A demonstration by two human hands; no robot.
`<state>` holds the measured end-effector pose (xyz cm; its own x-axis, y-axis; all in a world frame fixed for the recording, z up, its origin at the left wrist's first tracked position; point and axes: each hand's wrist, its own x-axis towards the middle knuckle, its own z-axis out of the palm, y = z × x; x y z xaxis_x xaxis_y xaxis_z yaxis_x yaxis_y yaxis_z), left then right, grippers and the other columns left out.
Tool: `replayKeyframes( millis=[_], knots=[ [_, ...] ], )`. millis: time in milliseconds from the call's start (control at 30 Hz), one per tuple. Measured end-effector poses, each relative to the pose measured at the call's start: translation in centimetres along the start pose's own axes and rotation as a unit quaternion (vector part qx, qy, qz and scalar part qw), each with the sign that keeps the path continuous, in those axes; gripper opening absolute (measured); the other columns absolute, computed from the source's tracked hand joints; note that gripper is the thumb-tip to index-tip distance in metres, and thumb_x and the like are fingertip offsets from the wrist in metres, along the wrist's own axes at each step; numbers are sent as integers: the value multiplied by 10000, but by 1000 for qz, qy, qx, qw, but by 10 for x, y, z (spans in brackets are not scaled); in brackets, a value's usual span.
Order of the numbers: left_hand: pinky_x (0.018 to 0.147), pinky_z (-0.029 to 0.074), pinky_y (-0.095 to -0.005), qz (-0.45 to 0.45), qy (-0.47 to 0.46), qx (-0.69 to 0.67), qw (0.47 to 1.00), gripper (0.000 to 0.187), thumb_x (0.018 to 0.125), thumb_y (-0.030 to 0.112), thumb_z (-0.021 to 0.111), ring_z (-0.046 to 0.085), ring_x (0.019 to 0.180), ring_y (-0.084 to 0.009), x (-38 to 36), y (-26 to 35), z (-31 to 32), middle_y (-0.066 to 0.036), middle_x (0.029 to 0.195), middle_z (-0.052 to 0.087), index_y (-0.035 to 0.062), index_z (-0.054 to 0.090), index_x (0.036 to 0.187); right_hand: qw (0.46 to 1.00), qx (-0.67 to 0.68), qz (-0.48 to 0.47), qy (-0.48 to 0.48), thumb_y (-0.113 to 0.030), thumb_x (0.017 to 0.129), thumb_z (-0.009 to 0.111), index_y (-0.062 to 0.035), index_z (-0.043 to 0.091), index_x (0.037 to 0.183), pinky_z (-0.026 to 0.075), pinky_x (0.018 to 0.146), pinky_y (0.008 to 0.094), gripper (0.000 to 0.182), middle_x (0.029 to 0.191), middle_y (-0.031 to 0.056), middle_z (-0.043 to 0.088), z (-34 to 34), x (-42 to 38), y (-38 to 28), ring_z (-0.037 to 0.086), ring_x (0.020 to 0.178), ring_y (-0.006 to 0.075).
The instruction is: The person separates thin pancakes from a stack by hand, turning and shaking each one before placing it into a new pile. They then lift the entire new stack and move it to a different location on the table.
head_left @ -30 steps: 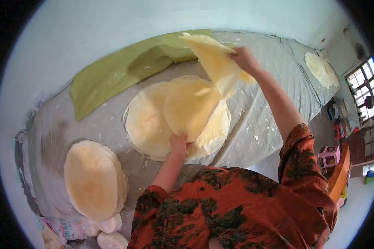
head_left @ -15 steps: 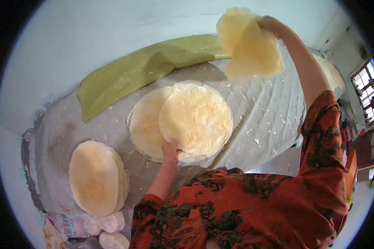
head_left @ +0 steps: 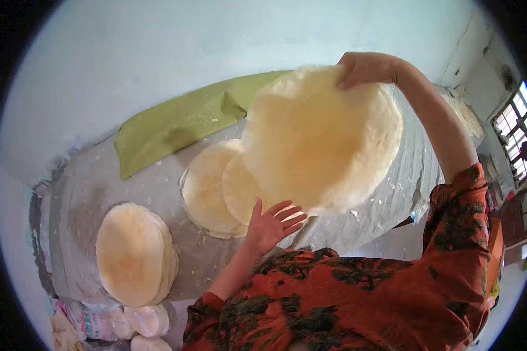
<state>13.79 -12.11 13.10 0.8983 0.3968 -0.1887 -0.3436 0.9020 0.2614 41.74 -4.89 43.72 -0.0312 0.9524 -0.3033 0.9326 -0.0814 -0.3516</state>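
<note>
A large round flatbread sheet (head_left: 319, 146), thin and pale yellow, hangs from my right hand (head_left: 369, 69), which pinches its far edge. The sheet is spread out and blurred at its rim. My left hand (head_left: 273, 225) is open, palm up and fingers spread, close under the sheet's near edge; whether it touches cannot be made out. Behind and below the sheet lies a pile of similar flatbreads (head_left: 208, 190), overlapping and partly hidden by it. Another stack of flatbreads (head_left: 132, 254) rests to the left.
A grey cloth (head_left: 82, 234) scattered with pale crumbs covers the work surface. Along the wall lies a folded green cloth (head_left: 170, 137). Plastic-bagged goods (head_left: 146, 320) sit at the lower left, and more sheets (head_left: 462, 111) lie at the far right.
My right hand has lowered the held flatbread, which went from folded and dangling to spread wide over the pile. My left hand has left the pile and opened, moving slightly right.
</note>
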Motion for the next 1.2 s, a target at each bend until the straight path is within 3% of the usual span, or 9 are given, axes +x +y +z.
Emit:
replayKeyframes(
  millis=[167, 300, 500, 633, 700, 800, 867, 967, 1200],
  knots=[
    [1000, 242, -618, 87, -93, -101, 987, 764, 827, 677, 279, 327, 1201, -492, 30, 15, 18, -274, 1277, 364, 42, 390, 1238, 992, 9, -121, -23, -171, 748, 630, 21, 642, 882, 479, 655, 291, 235, 745, 30, 640, 18, 1, -16, 580, 686, 109],
    [987, 277, -612, 209, 7, -65, 976, 823, 811, 699, 279, 290, 1222, -494, 56, 89, 70, -243, 1372, 213, 82, 184, 1346, 967, -79, -221, 102, -123, 768, 585, 39, 603, 890, 456, 590, 293, 204, 663, 25, 613, 3, -4, -32, 523, 609, 82],
    [1023, 270, -543, 246, -70, 28, 966, 787, 860, 641, 206, 296, 1240, -461, 39, 132, 50, -245, 1390, 242, 50, 141, 1376, 935, -206, -167, 236, -52, 744, 488, -96, 628, 935, 476, 706, 394, 241, 847, 163, 626, 134, -16, -19, 623, 802, 289],
    [983, 352, -507, 236, 182, 6, 955, 656, 911, 517, 265, 344, 1243, -366, 16, 105, -97, -218, 1343, 332, -26, 285, 1277, 955, -140, -188, 179, -33, 730, 475, -54, 602, 994, 465, 820, 391, 294, 1006, 138, 609, 350, 48, 62, 573, 963, 299],
    [902, 444, -442, 207, 411, 113, 881, 490, 921, 391, 351, 468, 1118, -322, -8, 73, -132, -190, 1195, 460, -38, 367, 1158, 937, -109, -223, 244, -105, 742, 490, -78, 593, 857, 485, 656, 402, 157, 801, 107, 604, 437, 63, 94, 601, 775, 296],
    [705, 519, -332, 270, 390, 104, 874, 191, 891, 172, 431, 571, 835, -234, -28, 44, -168, -144, 928, 523, 10, 452, 992, 904, -59, -220, 362, -105, 753, 494, -73, 615, 908, 480, 731, 420, 199, 858, 128, 613, 443, 50, 84, 596, 819, 317],
    [545, 505, -299, 296, 485, 288, 771, 114, 829, 29, 448, 573, 643, -191, -29, 24, -161, -97, 822, 512, 1, 448, 940, 936, 0, -185, 301, -98, 748, 497, -71, 616, 927, 477, 742, 420, 217, 867, 131, 616, 436, 56, 91, 593, 830, 318],
    [525, 463, -302, 281, 494, 316, 760, 207, 790, -12, 510, 551, 630, -183, -21, 23, -150, -71, 862, 493, 43, 447, 980, 960, 54, -132, 239, -70, 729, 494, -65, 616, 935, 475, 747, 412, 240, 866, 135, 623, 397, 60, 75, 589, 843, 320],
    [482, 440, -260, 208, 471, 194, 835, 182, 783, 14, 537, 513, 549, -153, -9, 33, -137, -78, 813, 506, 22, 457, 946, 951, -8, -215, 223, -109, 727, 531, -38, 591, 941, 457, 789, 404, 234, 1068, 129, 580, 444, 41, 41, 542, 1001, 312]
  ],
)
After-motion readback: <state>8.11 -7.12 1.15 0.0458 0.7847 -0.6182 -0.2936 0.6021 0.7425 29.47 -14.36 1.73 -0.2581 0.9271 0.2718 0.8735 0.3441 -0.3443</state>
